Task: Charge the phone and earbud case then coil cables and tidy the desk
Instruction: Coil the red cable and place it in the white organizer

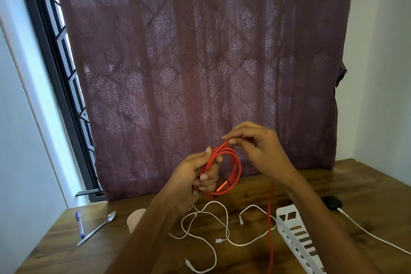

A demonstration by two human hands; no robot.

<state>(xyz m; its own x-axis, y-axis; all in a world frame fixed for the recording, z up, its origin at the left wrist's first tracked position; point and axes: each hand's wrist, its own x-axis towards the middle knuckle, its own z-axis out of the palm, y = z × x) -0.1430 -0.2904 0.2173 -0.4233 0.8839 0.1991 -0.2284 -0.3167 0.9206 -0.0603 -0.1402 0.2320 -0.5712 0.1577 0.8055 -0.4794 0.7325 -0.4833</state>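
- red cable (pixel 231 162) is looped up above the desk (pixel 367 187), coils gripped in the left hand (pixel 195 176)
- right hand (pixel 255 144) pinches the top strand, the rest hangs down under those fingertips (pixel 229 138)

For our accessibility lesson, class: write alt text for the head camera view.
Two hands coil a red cable above a wooden desk: the left hand grips the loops, the right hand pinches the top strand. Loose white cables, a white slotted tray, a spoon and a pen lie below.

Curled grips: left hand (pixel 195 177), right hand (pixel 261 148)
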